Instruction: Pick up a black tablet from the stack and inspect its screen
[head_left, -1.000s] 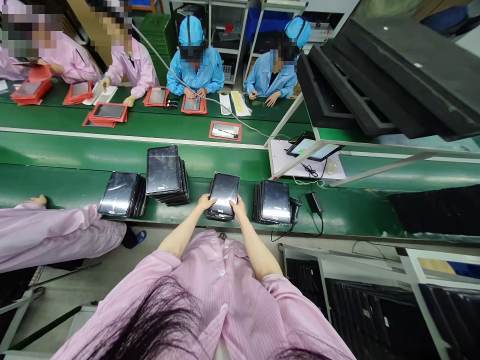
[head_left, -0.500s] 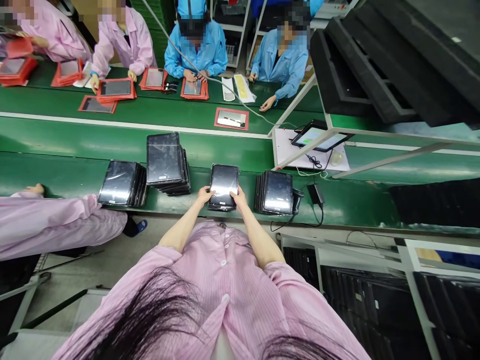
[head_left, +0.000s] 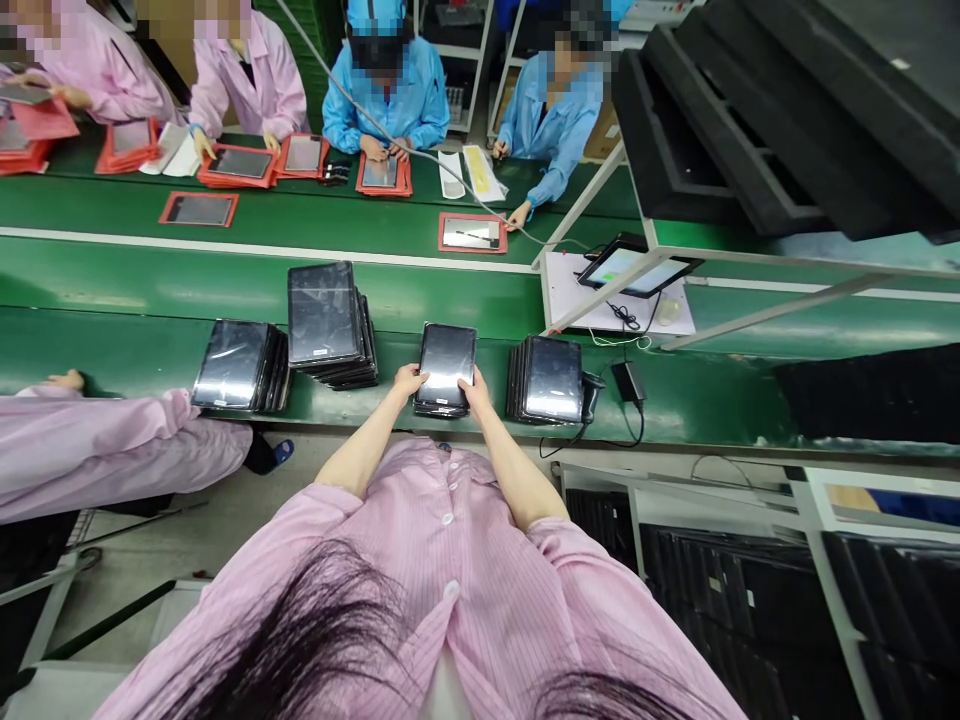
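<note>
A black tablet (head_left: pixel 447 358) lies on top of a short stack on the green conveyor bench (head_left: pixel 712 405), right in front of me. My left hand (head_left: pixel 409 381) grips its near left corner and my right hand (head_left: pixel 475 388) grips its near right corner. To the right stands a thicker stack of tablets (head_left: pixel 547 380). To the left rise a tall stack (head_left: pixel 327 320) and a lower stack (head_left: pixel 238 365).
A barcode scanner (head_left: pixel 592 393) and a power adapter (head_left: pixel 625 381) with cable lie right of the stacks. A lit tablet (head_left: pixel 637 265) sits on white paper under a metal frame. Black trays (head_left: pixel 750 130) hang upper right. A co-worker's sleeve (head_left: pixel 112 450) lies left; several people work opposite.
My hands stay on the near corners of the top tablet. The view has shifted slightly; a person opposite now reaches toward a red-framed tablet on the far belt.
</note>
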